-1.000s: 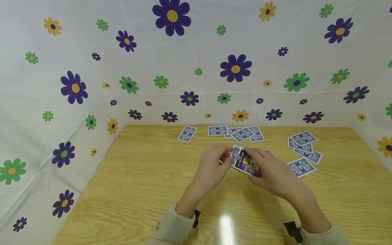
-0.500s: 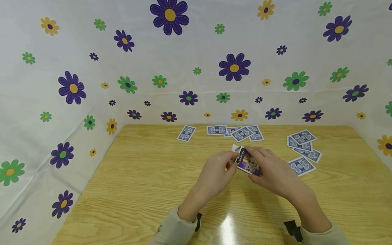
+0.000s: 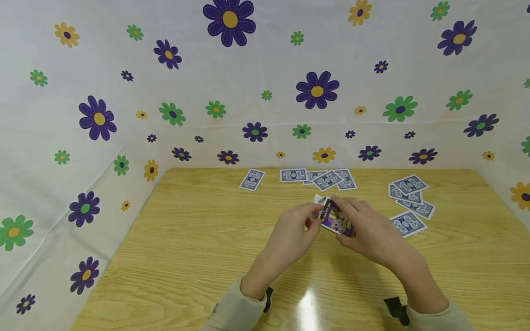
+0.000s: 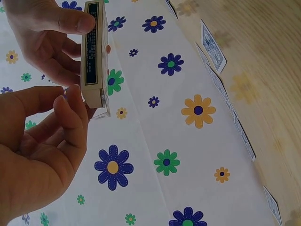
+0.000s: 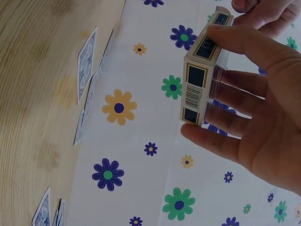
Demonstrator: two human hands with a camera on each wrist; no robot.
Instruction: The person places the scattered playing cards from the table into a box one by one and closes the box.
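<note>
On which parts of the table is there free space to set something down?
Bare table: the left side, between the flowered cloth and left hand; the right front, outside the right sleeve. Crowded: back centre and right, where cards lie; the middle, over which the right hand holds a box.

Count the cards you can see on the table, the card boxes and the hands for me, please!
Playing cards: 9
Card box: 1
Hands, left hand and right hand: 2
Total: 12
</note>
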